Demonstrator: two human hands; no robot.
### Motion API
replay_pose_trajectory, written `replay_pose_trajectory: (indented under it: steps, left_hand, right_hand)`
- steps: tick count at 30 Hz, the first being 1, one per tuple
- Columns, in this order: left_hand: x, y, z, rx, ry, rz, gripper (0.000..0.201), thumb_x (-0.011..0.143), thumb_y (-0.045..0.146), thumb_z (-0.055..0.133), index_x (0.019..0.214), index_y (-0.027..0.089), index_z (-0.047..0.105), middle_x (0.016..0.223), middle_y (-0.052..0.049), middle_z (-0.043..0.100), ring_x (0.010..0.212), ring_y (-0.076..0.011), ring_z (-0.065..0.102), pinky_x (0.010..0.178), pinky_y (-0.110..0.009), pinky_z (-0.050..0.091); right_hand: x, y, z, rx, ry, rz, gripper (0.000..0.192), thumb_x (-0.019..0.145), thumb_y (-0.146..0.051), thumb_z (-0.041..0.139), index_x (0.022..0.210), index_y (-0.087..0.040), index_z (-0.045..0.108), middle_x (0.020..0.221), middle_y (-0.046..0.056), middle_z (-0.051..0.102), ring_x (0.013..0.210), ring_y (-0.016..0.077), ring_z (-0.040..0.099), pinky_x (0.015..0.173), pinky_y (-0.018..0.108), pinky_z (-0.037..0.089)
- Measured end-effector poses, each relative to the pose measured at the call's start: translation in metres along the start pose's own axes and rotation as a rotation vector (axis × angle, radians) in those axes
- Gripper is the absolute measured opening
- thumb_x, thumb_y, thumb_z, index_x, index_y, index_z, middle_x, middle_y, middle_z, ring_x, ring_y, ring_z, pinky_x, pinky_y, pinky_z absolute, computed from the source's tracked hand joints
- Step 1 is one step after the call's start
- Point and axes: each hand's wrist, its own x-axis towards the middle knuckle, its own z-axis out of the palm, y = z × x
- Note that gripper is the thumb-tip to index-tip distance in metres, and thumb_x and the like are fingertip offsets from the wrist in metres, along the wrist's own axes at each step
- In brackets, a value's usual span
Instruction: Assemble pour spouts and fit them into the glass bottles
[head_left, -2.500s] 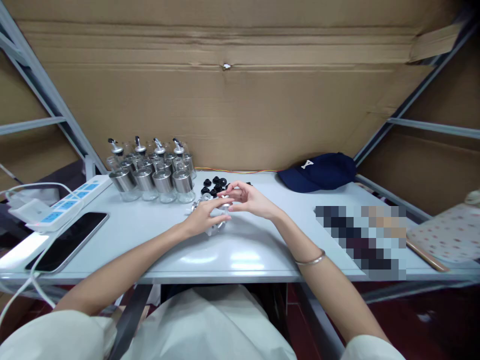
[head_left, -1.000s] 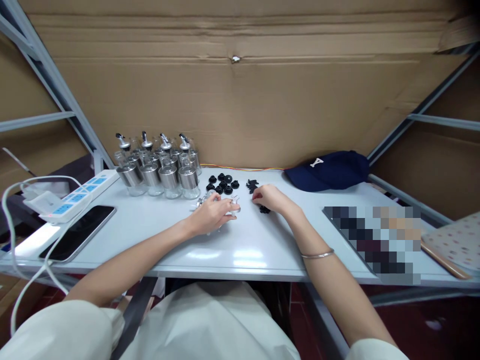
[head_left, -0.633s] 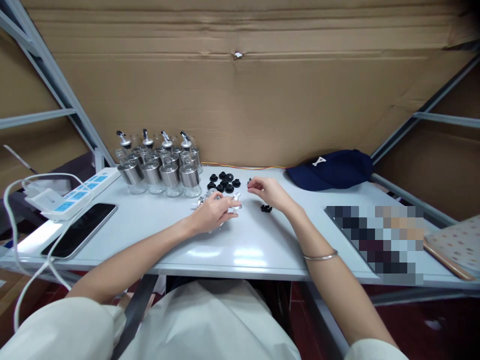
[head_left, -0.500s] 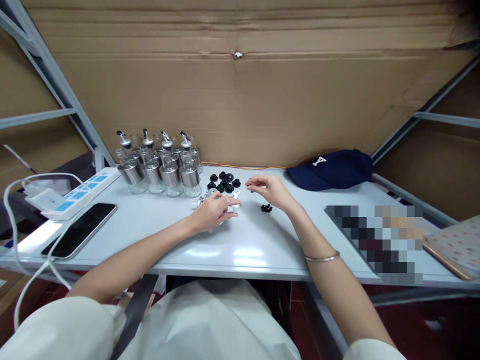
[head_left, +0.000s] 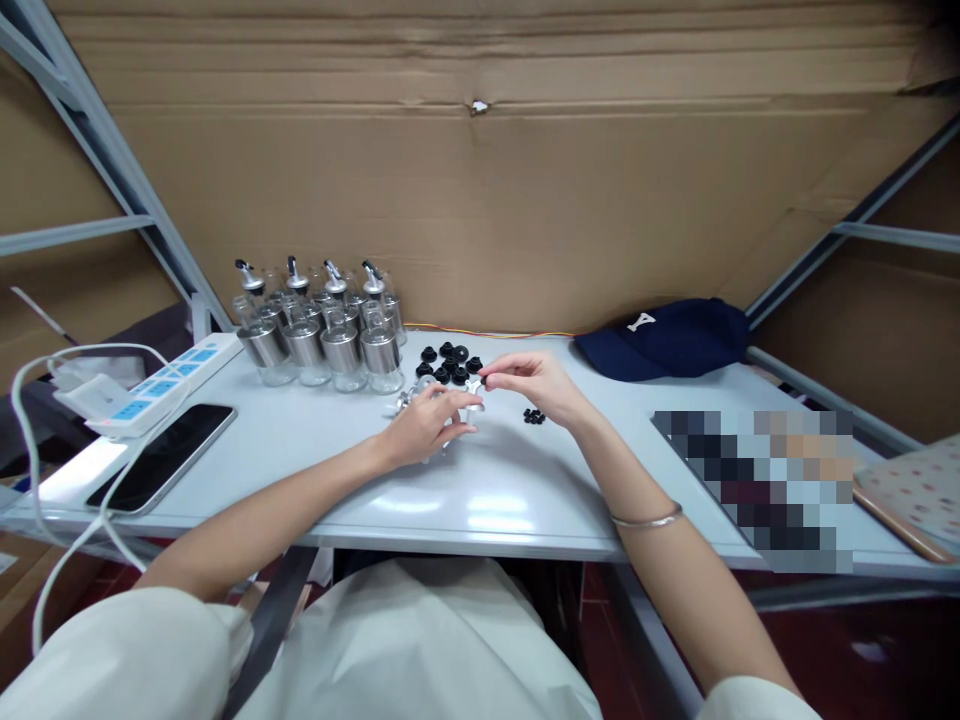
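Note:
My left hand (head_left: 421, 428) is closed around a silver pour spout (head_left: 475, 407), its tip pointing up and to the right. My right hand (head_left: 541, 386) pinches a small black cap (head_left: 484, 379) right at the spout's tip; whether the cap is seated on it I cannot tell. Behind both hands lies a cluster of black rubber stoppers (head_left: 450, 368). More silver spouts (head_left: 405, 402) show partly from behind my left hand. A little pile of small black caps (head_left: 534, 416) sits below my right wrist.
Glass bottles with steel sleeves (head_left: 341, 350) stand in rows at the back left, several topped with spouts. A power strip (head_left: 169, 385), white cables and a phone (head_left: 165, 458) lie left. A navy cap (head_left: 667, 340) and a blurred-out item (head_left: 750, 480) are on the right.
My right hand has moved left with the small black cap, from beside the spout up to its tip. My left hand keeps its hold and has barely shifted.

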Motion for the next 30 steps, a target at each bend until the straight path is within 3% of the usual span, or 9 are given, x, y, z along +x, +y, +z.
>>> replay_pose_trajectory:
  steps: [13, 20, 30]
  left_hand:
    - [0.0, -0.003, -0.001, 0.06, -0.004, 0.089, 0.03, 0.094, 0.029, 0.043, 0.122, 0.02, 0.035, 0.108, -0.007, 0.066, 0.071, -0.0109, 0.062, 0.088, -0.035, 0.044]
    - [0.0, -0.002, -0.003, 0.063, -0.07, 0.059, 0.028, 0.094, 0.028, 0.042, 0.121, 0.021, 0.038, 0.11, -0.008, 0.066, 0.082, -0.0147, 0.062, 0.09, -0.038, 0.043]
    - [0.003, 0.001, -0.004, 0.097, -0.063, 0.1, 0.024, 0.095, 0.028, 0.038, 0.118, 0.02, 0.037, 0.109, -0.009, 0.065, 0.091, -0.0161, 0.062, 0.089, -0.038, 0.045]
  right_hand:
    - [-0.002, -0.002, 0.002, 0.009, -0.014, -0.024, 0.026, 0.057, -0.036, 0.081, 0.072, -0.018, 0.072, 0.072, 0.002, 0.07, 0.068, 0.0148, 0.065, 0.071, 0.031, 0.052]
    - [-0.004, -0.004, 0.0, -0.008, -0.042, -0.006, 0.027, 0.057, -0.038, 0.081, 0.071, -0.018, 0.072, 0.069, 0.003, 0.07, 0.067, 0.0165, 0.065, 0.07, 0.033, 0.052]
    - [-0.007, -0.011, 0.0, -0.097, -0.132, 0.014, 0.031, 0.068, -0.045, 0.072, 0.08, -0.016, 0.073, 0.063, 0.002, 0.066, 0.066, 0.0153, 0.063, 0.072, 0.033, 0.051]
